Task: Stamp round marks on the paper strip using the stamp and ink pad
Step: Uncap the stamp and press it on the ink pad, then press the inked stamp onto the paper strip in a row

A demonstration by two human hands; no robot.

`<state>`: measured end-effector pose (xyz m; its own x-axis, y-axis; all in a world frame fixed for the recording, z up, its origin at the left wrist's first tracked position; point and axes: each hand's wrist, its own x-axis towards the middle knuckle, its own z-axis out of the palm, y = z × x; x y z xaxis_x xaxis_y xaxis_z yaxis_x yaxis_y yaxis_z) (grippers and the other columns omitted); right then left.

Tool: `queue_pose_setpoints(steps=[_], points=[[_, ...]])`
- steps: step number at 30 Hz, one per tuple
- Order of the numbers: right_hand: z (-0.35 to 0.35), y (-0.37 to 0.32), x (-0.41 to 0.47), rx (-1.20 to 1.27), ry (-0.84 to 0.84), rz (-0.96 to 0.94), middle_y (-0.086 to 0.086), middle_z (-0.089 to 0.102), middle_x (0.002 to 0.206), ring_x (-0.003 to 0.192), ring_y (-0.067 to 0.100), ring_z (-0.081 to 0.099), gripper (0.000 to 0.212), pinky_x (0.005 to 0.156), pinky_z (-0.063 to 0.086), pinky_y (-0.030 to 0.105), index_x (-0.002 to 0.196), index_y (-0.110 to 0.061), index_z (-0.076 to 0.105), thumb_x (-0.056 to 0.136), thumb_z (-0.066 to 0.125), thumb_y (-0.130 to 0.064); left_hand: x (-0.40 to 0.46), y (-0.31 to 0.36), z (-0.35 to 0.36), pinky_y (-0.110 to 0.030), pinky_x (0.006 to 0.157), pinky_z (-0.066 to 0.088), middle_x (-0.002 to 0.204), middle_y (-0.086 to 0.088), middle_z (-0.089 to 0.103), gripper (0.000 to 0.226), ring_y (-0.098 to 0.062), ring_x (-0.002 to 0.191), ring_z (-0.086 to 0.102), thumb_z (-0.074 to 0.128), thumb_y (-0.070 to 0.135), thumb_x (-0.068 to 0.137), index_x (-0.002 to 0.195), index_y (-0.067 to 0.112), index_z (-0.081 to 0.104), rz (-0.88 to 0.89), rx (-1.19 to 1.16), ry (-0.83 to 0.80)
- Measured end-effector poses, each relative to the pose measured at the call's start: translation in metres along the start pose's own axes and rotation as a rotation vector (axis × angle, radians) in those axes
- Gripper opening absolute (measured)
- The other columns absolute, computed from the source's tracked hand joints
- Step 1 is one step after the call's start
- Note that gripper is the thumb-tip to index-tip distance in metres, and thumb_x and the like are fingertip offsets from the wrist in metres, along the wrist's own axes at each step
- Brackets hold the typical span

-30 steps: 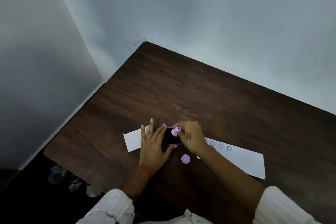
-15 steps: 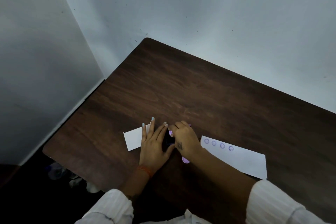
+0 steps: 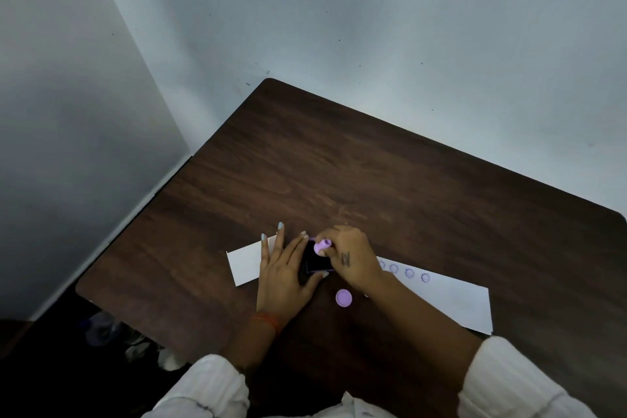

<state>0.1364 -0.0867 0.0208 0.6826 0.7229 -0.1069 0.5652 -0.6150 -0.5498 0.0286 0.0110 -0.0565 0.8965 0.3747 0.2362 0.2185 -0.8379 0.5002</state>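
A long white paper strip (image 3: 451,302) lies across the near part of the dark wooden table (image 3: 373,180). Several purple round marks (image 3: 409,272) sit in a row on it, right of my right hand. My left hand (image 3: 283,276) lies flat on the strip, fingers spread, beside a small black ink pad (image 3: 317,263). My right hand (image 3: 349,258) pinches a small lilac stamp (image 3: 321,245) just over the pad's far edge. Whether the stamp touches the pad I cannot tell.
A round lilac cap (image 3: 343,298) lies on the table just in front of the pad. The table stands in a corner, with pale walls (image 3: 373,27) close behind and to the left. Dim objects lie on the floor (image 3: 112,332) at the left.
Half a second ago my right hand was pressed low over the ink pad, hiding the stamp. It has now lifted and the stamp shows again. My left hand has stayed put.
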Motion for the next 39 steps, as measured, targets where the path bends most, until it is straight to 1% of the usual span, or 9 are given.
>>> queue_pose_setpoints(steps=[2,5,14,20,25,28,32,36,39], points=[[0.003,-0.002,-0.006,-0.102,-0.146,-0.095,0.019,0.063,0.111,0.103,0.031,0.058,0.031,0.082,0.033,0.014,0.106,0.0,0.063,0.075,0.063,-0.001,0.0,0.0,0.0,-0.043,0.115,-0.007,0.134,-0.003,0.054,0.063,-0.023,0.14,0.012,0.047,0.055,0.08,0.128,0.014,0.048,-0.001,0.013,-0.005],[0.014,-0.004,-0.02,-0.222,-0.234,-0.173,0.015,0.056,0.127,0.121,0.028,0.046,0.035,0.1,0.036,0.032,0.119,-0.004,0.054,0.084,0.057,-0.004,-0.001,0.001,-0.002,-0.041,0.115,-0.01,0.137,-0.004,0.051,0.065,-0.023,0.141,0.01,0.042,0.054,0.081,0.13,0.013,0.046,-0.01,0.024,-0.016],[0.02,-0.007,-0.017,-0.183,-0.119,-0.141,0.016,0.061,0.121,0.118,0.028,0.05,0.026,0.1,0.038,0.034,0.113,-0.005,0.058,0.088,0.052,-0.006,0.0,0.001,0.0,-0.039,0.115,-0.011,0.138,-0.004,0.05,0.062,-0.02,0.141,0.007,0.044,0.051,0.082,0.13,0.012,0.046,-0.01,0.023,-0.014],[-0.001,-0.009,-0.013,-0.337,-0.355,-0.27,0.022,0.048,0.135,0.127,0.033,0.039,0.047,0.107,0.03,0.038,0.125,0.003,0.046,0.079,0.056,0.004,0.0,0.0,0.001,-0.041,0.116,-0.008,0.135,-0.004,0.053,0.061,-0.022,0.14,0.012,0.046,0.051,0.082,0.128,0.011,0.048,0.009,0.026,-0.019],[0.019,-0.008,-0.018,-0.269,-0.186,-0.195,0.016,0.056,0.127,0.121,0.029,0.046,0.033,0.102,0.037,0.035,0.119,-0.003,0.053,0.086,0.052,-0.004,0.0,0.001,-0.002,-0.04,0.114,-0.01,0.136,-0.006,0.052,0.062,-0.019,0.14,0.008,0.044,0.051,0.081,0.129,0.012,0.047,0.003,0.023,-0.03],[0.015,0.002,-0.01,-0.01,-0.197,-0.097,0.014,0.065,0.111,0.104,0.022,0.059,0.023,0.087,0.039,0.02,0.098,0.0,0.064,0.076,0.059,-0.007,0.0,0.001,-0.003,-0.041,0.115,-0.006,0.133,-0.005,0.055,0.065,-0.021,0.139,0.012,0.04,0.059,0.082,0.125,0.011,0.05,0.008,0.02,-0.044],[0.0,0.014,-0.022,0.754,0.096,0.294,0.015,0.07,0.088,0.069,0.0,0.063,0.015,0.065,0.048,0.009,0.088,-0.003,0.07,0.073,0.069,0.001,0.001,0.001,-0.005,-0.044,0.115,-0.004,0.133,-0.003,0.055,0.071,-0.024,0.139,0.016,0.037,0.064,0.082,0.127,0.011,0.049,0.001,0.031,-0.078],[-0.021,0.032,-0.058,1.525,0.129,0.634,0.009,0.072,0.09,0.083,0.014,0.067,0.017,0.067,0.057,0.016,0.096,-0.004,0.066,0.085,0.055,0.003,0.0,0.002,-0.007,-0.041,0.115,-0.008,0.139,-0.003,0.048,0.081,-0.023,0.14,0.013,0.024,0.073,0.081,0.135,0.015,0.038,0.003,0.064,-0.119],[-0.037,0.046,-0.089,1.824,0.209,0.786,0.009,0.077,0.085,0.079,0.014,0.072,0.016,0.064,0.06,0.022,0.091,-0.003,0.07,0.085,0.055,0.001,-0.001,0.003,-0.007,-0.042,0.115,-0.006,0.142,-0.002,0.045,0.082,-0.022,0.141,0.013,0.027,0.074,0.079,0.136,0.015,0.038,0.0,0.057,-0.104]])
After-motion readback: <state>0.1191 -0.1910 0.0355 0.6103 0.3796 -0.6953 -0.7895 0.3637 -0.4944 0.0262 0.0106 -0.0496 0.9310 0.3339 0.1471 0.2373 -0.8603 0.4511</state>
